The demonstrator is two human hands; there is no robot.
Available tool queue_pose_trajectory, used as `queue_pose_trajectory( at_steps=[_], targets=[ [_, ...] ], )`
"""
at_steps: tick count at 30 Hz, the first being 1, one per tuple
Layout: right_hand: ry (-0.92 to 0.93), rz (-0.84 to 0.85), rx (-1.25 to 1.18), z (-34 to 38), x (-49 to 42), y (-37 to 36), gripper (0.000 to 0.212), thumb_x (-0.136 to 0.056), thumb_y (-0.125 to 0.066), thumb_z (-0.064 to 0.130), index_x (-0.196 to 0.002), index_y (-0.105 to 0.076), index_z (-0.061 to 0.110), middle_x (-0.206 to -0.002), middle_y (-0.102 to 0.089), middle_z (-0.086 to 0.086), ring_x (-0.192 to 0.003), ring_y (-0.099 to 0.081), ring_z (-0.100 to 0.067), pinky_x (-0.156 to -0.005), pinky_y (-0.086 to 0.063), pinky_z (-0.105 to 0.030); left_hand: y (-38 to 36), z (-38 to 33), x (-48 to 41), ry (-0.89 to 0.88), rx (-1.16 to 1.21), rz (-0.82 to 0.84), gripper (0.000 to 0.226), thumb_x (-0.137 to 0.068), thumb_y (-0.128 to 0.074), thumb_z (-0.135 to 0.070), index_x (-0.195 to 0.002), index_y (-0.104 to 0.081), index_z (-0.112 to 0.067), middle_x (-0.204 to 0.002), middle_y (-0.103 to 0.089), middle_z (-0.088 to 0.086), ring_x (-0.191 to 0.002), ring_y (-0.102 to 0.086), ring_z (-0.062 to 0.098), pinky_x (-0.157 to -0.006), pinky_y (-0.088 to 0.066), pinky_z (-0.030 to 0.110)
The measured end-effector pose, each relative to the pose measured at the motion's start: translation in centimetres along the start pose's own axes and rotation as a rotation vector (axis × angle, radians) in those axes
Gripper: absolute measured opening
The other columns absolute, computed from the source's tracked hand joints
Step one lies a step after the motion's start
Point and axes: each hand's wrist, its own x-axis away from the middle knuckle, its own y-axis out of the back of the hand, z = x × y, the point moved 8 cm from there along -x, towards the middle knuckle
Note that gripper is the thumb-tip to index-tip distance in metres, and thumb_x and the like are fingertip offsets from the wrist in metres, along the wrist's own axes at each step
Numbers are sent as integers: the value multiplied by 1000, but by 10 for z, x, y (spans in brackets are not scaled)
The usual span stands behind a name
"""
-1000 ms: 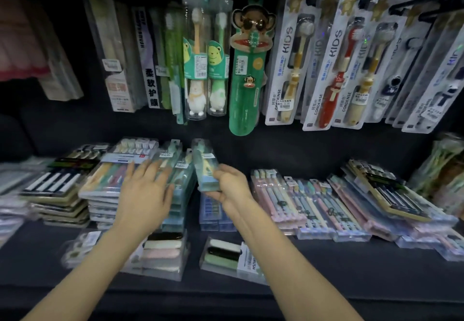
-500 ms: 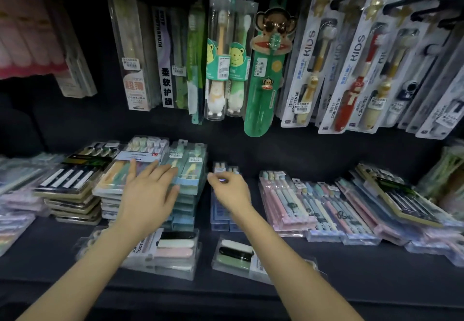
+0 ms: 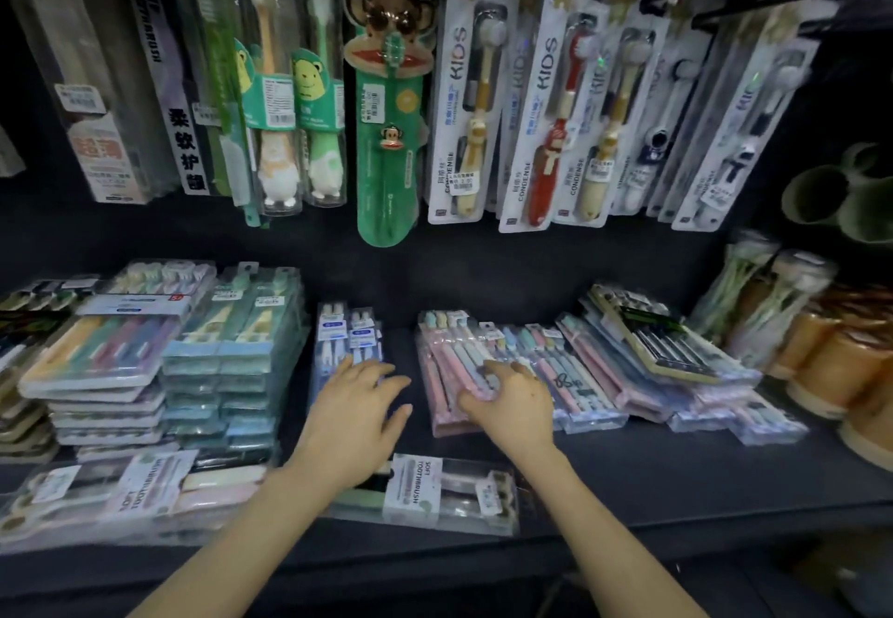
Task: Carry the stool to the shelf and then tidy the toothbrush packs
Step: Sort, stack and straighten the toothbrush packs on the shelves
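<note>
Head view, from the left: two tall stacks of clear plastic toothbrush packs, a multi-coloured stack (image 3: 96,361) and a teal stack (image 3: 232,366), stand fairly square on the dark shelf (image 3: 676,477). Just right of them lies a low pile of small blue-and-white toothbrush packs (image 3: 348,332). The left hand (image 3: 352,419) is over its near end, fingers spread and relaxed, holding nothing; whether the fingertips touch it is unclear. Across a narrow bare gap lies the pink-and-pastel multi-brush pack (image 3: 449,376), its long axis running away from the person. The right hand (image 3: 512,405) sits on its near half, fingers bent, thumb laid toward the near left corner; whether it clamps the pack or only presses on it, I cannot tell. Further right, a fanned row of pastel packs (image 3: 604,376) overlaps and slants. The pack lies directly beneath the right hand, the nearer one, so the next move probably slides it along its length to square it, with the left hand free to meet its left edge.
</note>
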Motion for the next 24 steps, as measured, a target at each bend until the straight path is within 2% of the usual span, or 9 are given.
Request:
queue_pose_trajectory(
  at_steps=[3, 6, 10, 12, 14, 17, 21, 23, 24],
  targets=[
    [-150, -21, -393, -28, 5, 23, 68, -66, -64, 47, -126, -60, 15, -113, -68, -4, -100, -62, -19, -89, -47, -30, -9, -3, -5, 6, 26, 14, 40, -81, -48, -39, -98, -74, -14, -96, -71, 5, -87, -69, 24, -90, -50, 49],
    [-221, -116, -570, -59, 9, 46, 54, -78, -72, 31, -126, -60, 10, -125, -62, -5, -118, -55, -20, -98, -44, -32, -10, -5, -11, 24, 71, -5, 34, -75, -60, -32, -99, -73, -11, -96, -71, 7, -87, -69, 26, -90, -48, 51],
    [-194, -144, -528, -67, 9, 52, 54, -78, -73, 29, -126, -60, 11, -120, -65, -1, -116, -56, -19, -94, -45, -31, -12, -7, -16, 39, 109, -47, 32, -75, -62, -28, -98, -73, -9, -95, -71, 8, -85, -69, 27, -88, -50, 51],
    [-143, -77, -484, -51, 8, 40, 57, -76, -73, 27, -129, -57, 12, -97, -66, 8, -97, -64, -18, -74, -49, -21, -13, -4, -19, 66, 148, -85, 34, -79, -58, -29, -104, -72, -9, -100, -71, 8, -91, -68, 28, -93, -47, 49],
    [-94, -29, -439, -32, 6, 22, 57, -73, -74, 28, -127, -58, 14, -86, -63, 13, -76, -63, -11, -62, -52, -20, -13, -3, -22, 84, 165, -97, 38, -85, -53, -31, -111, -69, -9, -108, -69, 9, -100, -65, 28, -100, -41, 45],
    [-14, -47, -323, -11, 7, -1, 62, -69, -73, 44, -123, -60, 17, -94, -68, 5, -83, -65, -18, -75, -57, -36, -14, -2, -27, 112, 200, -77, 35, -93, -56, -25, -124, -61, -10, -122, -63, 8, -114, -57, 27, -106, -35, 39],
    [88, -21, -37, 1, 7, -18, 83, -62, -54, 77, -121, -64, 19, -133, -55, -3, -115, -52, -26, -98, -39, -34, -20, -3, -35, 149, 265, -19, 39, -97, -48, -27, -134, -52, -15, -133, -54, 3, -120, -50, 21, -97, -38, 30],
    [68, -46, -60, -9, 6, -8, 87, -67, -36, 80, -119, -66, 18, -131, -58, -5, -116, -53, -25, -100, -40, -37, -27, -6, -39, 186, 333, 44, 40, -99, -44, -29, -137, -48, -16, -136, -51, 2, -120, -50, 19, -97, -38, 27],
    [55, -79, -82, -18, 4, 0, 78, -75, -37, 74, -117, -67, 16, -128, -61, -6, -114, -55, -25, -99, -42, -38, -31, -7, -41, 214, 381, 85, 42, -99, -43, -31, -139, -45, -16, -137, -49, 3, -121, -49, 19, -97, -38, 27]
  ],
)
